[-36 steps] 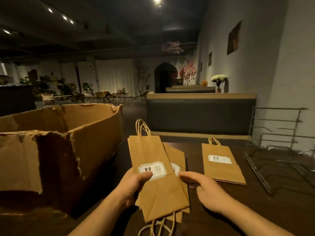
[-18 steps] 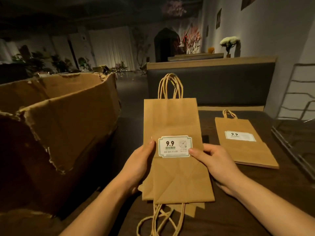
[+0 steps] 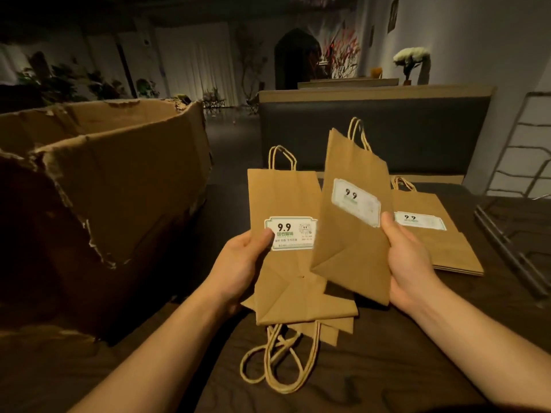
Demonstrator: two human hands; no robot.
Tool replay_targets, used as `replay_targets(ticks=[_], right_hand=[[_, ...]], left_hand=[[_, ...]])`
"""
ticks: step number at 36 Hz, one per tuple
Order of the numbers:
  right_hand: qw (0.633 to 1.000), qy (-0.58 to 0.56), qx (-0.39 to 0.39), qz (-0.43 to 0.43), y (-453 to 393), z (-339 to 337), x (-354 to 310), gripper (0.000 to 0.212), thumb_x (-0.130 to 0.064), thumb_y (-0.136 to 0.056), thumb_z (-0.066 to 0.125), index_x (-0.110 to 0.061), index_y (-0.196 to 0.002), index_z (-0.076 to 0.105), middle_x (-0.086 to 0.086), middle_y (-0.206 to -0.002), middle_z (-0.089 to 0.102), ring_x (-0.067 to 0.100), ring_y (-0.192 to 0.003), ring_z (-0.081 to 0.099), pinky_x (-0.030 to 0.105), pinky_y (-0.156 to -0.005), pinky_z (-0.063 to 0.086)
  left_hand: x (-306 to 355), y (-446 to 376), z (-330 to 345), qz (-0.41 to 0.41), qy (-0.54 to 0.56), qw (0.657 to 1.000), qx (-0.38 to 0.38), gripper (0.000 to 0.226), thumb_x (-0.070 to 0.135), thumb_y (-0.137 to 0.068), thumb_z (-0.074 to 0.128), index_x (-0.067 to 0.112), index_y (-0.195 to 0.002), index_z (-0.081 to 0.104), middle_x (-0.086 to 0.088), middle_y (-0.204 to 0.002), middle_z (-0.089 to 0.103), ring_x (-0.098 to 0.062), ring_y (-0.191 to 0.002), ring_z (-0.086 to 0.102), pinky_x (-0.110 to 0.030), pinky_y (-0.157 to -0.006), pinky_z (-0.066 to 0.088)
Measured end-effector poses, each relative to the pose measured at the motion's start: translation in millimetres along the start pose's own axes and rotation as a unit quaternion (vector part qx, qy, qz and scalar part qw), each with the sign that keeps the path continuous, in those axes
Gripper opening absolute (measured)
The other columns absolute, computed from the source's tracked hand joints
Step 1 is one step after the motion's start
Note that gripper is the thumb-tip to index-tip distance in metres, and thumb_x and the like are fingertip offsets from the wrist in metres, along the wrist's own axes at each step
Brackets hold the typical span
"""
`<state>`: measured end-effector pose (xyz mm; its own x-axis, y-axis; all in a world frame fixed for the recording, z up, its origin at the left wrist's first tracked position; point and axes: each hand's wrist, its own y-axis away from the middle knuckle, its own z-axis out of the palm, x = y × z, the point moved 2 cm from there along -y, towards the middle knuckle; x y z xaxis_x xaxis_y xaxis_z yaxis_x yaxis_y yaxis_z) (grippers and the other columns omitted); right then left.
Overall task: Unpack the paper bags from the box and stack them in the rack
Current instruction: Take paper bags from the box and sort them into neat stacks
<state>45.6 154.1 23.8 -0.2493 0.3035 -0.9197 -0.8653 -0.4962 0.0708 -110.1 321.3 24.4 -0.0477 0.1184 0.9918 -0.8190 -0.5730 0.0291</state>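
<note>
My left hand (image 3: 238, 263) grips a small bundle of flat brown paper bags (image 3: 286, 204) with a white "9.9" label, thumb on the label; twine handles hang from the bundle's lower end. My right hand (image 3: 408, 263) holds a single brown paper bag (image 3: 351, 234), tilted and lifted off the bundle, thumb on its front. A flat pile of the same bags (image 3: 441, 248) lies on the dark table to the right. The torn cardboard box (image 3: 119, 180) stands at the left. The wire rack (image 3: 518, 180) is at the right edge, mostly out of frame.
The dark table (image 3: 372, 368) runs under my arms. A dark upholstered bench back (image 3: 417, 129) closes off the far side of the table. Beyond lies a dim room with plants and a white flower arrangement (image 3: 411, 55).
My right hand has taken the top bag off the bundle and tilted it up to the right. The bundle stays in my left hand.
</note>
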Motion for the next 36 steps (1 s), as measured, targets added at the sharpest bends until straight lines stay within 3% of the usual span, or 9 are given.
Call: replay_targets(ticks=[4, 10, 16, 19, 22, 25, 30, 36], right_hand=[[0.995, 0.080, -0.049, -0.035, 5.6, 7.5, 7.9, 0.025, -0.025, -0.104, 0.050, -0.015, -0.118, 0.069, 0.011, -0.109, 0.076, 0.029, -0.105, 0.071, 0.051, -0.096, 0.054], [0.974, 0.186, -0.126, -0.039, 6.2, 11.4, 8.6, 0.023, -0.017, -0.100, 0.058, -0.010, -0.118, 0.069, 0.010, -0.108, 0.076, 0.029, -0.101, 0.073, 0.055, -0.096, 0.054], [0.978, 0.147, -0.148, -0.006, 5.5, 7.3, 8.0, 0.030, -0.007, -0.096, 0.060, -0.009, -0.126, 0.066, 0.016, -0.113, 0.074, 0.035, -0.105, 0.071, 0.051, -0.094, 0.055], [0.991, 0.093, -0.096, -0.005, 1.7, 2.7, 6.0, 0.025, -0.014, -0.099, 0.057, -0.012, -0.122, 0.067, 0.017, -0.110, 0.074, 0.033, -0.098, 0.072, 0.052, -0.089, 0.056], [0.998, -0.051, -0.028, 0.017, -3.5, -2.2, 1.0, 0.023, -0.022, -0.103, 0.053, -0.018, -0.120, 0.067, 0.013, -0.111, 0.075, 0.031, -0.102, 0.071, 0.052, -0.091, 0.055], [0.991, -0.133, 0.003, 0.022, -5.4, -6.8, -2.6, 0.027, -0.023, -0.103, 0.051, -0.022, -0.127, 0.064, 0.009, -0.117, 0.074, 0.028, -0.110, 0.068, 0.050, -0.093, 0.053], [0.992, -0.122, -0.034, 0.022, -3.6, -8.6, 0.1, 0.030, -0.012, -0.103, 0.049, -0.023, -0.127, 0.063, 0.008, -0.116, 0.074, 0.027, -0.108, 0.069, 0.044, -0.082, 0.057], [0.993, -0.104, -0.045, 0.032, -2.7, -4.5, 0.4, 0.031, -0.008, -0.101, 0.049, -0.016, -0.128, 0.063, 0.014, -0.117, 0.073, 0.032, -0.107, 0.069, 0.042, -0.078, 0.061]], left_hand=[[-1.8, 2.0, -1.5, 0.016, -0.035, 0.999, 0.010, 0.034, 0.035, -0.102, 0.051, 0.009, -0.107, 0.073, -0.011, -0.103, 0.077, -0.024, -0.092, 0.074, -0.032, -0.075, 0.056], [0.4, 6.3, 6.3, 0.069, -0.106, 0.992, 0.014, 0.035, 0.041, -0.098, 0.054, 0.014, -0.096, 0.076, -0.004, -0.095, 0.078, -0.016, -0.085, 0.074, -0.024, -0.069, 0.055], [3.2, 8.8, 10.6, 0.024, -0.054, 0.997, 0.042, 0.047, 0.043, -0.105, 0.040, 0.015, -0.095, 0.076, 0.000, -0.090, 0.079, -0.011, -0.082, 0.075, -0.022, -0.070, 0.053], [4.2, 7.5, 6.3, 0.064, -0.085, 0.991, 0.083, 0.037, 0.034, -0.105, 0.045, 0.021, -0.094, 0.078, 0.003, -0.094, 0.079, -0.007, -0.086, 0.073, -0.024, -0.076, 0.051], [4.5, 4.2, -3.3, 0.070, -0.042, 0.993, 0.091, 0.021, 0.014, -0.098, 0.058, 0.022, -0.110, 0.074, 0.001, -0.105, 0.077, -0.010, -0.094, 0.073, -0.021, -0.074, 0.055], [4.3, 2.2, -7.3, 0.055, 0.030, 0.994, 0.094, 0.036, 0.004, -0.096, 0.060, 0.018, -0.129, 0.059, -0.002, -0.105, 0.077, -0.015, -0.096, 0.074, -0.025, -0.071, 0.058], [1.4, 0.9, -11.0, 0.041, 0.082, 0.991, 0.099, 0.068, -0.002, -0.092, 0.063, 0.022, -0.150, 0.035, 0.000, -0.104, 0.078, -0.015, -0.096, 0.075, -0.032, -0.077, 0.056], [1.3, -2.0, -14.6, 0.039, 0.086, 0.991, 0.090, 0.069, -0.004, -0.087, 0.066, 0.023, -0.145, 0.041, -0.005, -0.106, 0.077, -0.021, -0.099, 0.074, -0.040, -0.086, 0.056]])
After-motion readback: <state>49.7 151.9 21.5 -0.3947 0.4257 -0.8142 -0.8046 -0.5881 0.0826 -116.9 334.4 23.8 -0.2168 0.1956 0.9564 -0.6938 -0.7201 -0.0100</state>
